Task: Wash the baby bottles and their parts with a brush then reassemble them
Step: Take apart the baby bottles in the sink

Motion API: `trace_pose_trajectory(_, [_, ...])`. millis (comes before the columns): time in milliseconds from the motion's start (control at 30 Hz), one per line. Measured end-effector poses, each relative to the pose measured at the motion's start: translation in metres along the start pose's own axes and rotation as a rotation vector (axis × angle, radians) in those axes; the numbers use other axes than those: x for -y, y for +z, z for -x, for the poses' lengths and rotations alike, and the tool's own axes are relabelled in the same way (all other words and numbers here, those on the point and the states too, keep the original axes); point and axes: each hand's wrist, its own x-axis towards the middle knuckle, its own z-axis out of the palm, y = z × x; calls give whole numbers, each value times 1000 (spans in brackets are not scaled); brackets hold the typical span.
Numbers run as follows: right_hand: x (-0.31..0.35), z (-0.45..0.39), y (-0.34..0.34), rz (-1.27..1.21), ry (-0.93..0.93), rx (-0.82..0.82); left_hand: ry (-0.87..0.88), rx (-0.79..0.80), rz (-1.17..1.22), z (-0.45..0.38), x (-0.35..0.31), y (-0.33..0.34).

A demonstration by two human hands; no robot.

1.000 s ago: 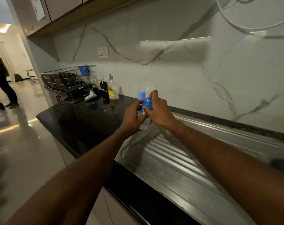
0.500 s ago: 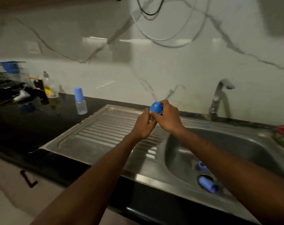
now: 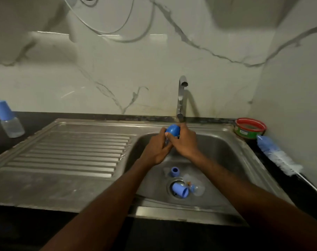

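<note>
Nearest the camera, two bare forearms reach forward from the lower edge over the steel sink. In the basin floor lie loose bottle parts: one pale blue cap on its side over the drain, one smaller blue ring standing just behind it, and at least two clear pieces beside the drain, too blurred to name.

Above the basin, the left hand and right hand are pressed close together around one baby bottle. The left hand wraps the bottle's body, which is almost wholly hidden. The right hand's fingers close on its round, bright blue cap, which pokes up between both hands. The held bottle sits just in front of the tap.

To the left, the ribbed draining board lies bare. Past its far left corner, on the black counter, stands a second baby bottle, clear with a pale blue cap. On the right, one bottle brush with blue and white bristles lies on the counter, its tip touching one red and green tub. Behind everything rises a white marble-patterned wall.

Half a second earlier the hands held the same blue-capped bottle over the draining board edge; now they are over the basin, below the tap. The view has swung right, bringing the brush and tub fully into sight.
</note>
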Motion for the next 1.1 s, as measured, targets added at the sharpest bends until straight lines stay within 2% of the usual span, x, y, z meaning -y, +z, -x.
trace_pose_trajectory(133, [-23, 9, 10, -74, 37, 4, -18, 106, -50, 1, 2, 8])
trace_pose_trajectory(733, [-37, 14, 3, -215, 130, -43, -45, 190, -200, -11, -9, 6])
trace_pose_trajectory(967, [-36, 14, -7, -195, 70, -29, -30, 230, -176, -7, 2, 4])
trace_pose_trajectory(1100, [-38, 8, -17, -229, 109, -184, -177, 212, -130, -8, 14, 9])
